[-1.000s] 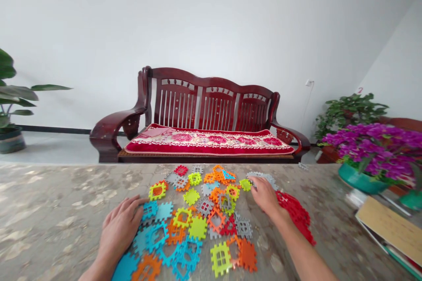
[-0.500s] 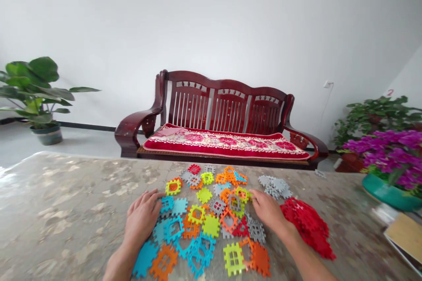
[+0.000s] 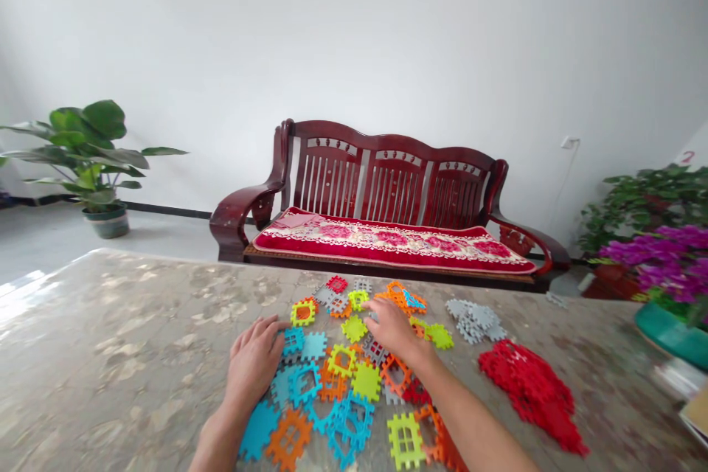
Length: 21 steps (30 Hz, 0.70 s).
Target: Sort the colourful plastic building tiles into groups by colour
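Interlocking plastic tiles in several colours lie in a loose spread on the table. My left hand (image 3: 256, 360) rests flat at the spread's left edge, fingers stretched out and fingertips against a blue window tile (image 3: 293, 341). My right hand (image 3: 391, 330) reaches over the middle, fingers apart, its fingertips close to a small yellow-green frame tile (image 3: 358, 300); I cannot tell if they touch. Under that hand a grey window tile (image 3: 376, 351) is partly covered. To its right lies a yellow-green tile (image 3: 440, 335). Nearer me are a solid yellow-green tile (image 3: 366, 382) and an orange window tile (image 3: 289, 439).
A grey tile pile (image 3: 476, 321) and a red tile pile (image 3: 534, 391) lie on the right of the patterned table (image 3: 138, 354). Purple flowers in a teal pot (image 3: 672, 335) stand at the right edge. Behind is a wooden bench (image 3: 387, 184); a potted plant (image 3: 105, 221) stands left.
My right hand has moved left across the spread, away from the yellow-green tiles at its right edge, one of which now lies further out. My left hand stays put. The view has shifted slightly left.
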{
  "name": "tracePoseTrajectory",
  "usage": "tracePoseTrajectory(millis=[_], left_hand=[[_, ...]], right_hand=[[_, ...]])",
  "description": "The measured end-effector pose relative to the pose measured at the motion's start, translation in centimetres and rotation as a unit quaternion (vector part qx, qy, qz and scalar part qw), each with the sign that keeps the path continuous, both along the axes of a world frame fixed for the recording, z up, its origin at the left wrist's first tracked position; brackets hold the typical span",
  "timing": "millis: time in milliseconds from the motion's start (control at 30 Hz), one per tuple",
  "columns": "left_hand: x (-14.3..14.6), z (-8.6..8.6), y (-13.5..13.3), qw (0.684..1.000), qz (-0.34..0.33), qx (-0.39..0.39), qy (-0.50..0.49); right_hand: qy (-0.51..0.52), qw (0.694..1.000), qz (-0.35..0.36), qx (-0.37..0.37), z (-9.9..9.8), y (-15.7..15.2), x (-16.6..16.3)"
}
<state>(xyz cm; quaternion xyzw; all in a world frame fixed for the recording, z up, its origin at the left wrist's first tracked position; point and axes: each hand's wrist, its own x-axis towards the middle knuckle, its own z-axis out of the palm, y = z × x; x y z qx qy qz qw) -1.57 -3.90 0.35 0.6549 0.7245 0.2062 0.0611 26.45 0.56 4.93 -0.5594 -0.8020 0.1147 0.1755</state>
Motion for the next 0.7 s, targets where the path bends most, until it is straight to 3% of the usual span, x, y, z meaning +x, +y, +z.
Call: tracePoseTrajectory(millis=[200,367,533,700], left_hand=[[0.0,0.2,-0.1,1.0,-0.001,-0.006,-0.004],[0.0,0.1,-0.2,1.0,0.002,-0.009,-0.006],[0.0,-0.2,-0.1,1.0,0.001,0.008,-0.013],[-0.2,-0.5,0.0,1.0,-0.002,0.012,-0.013]], right_hand=[[-0.059,0.998,0.02,0.017,0.8,2.1,-4.7],[-0.093,0.995,0.037,0.011,-0.3,2.7,-5.9],[-0.066,0.996,0.055,0.038,-1.6,0.9,-6.1],[0.018,0.997,0.077,0.01,-1.4,-0.6,-5.6]])
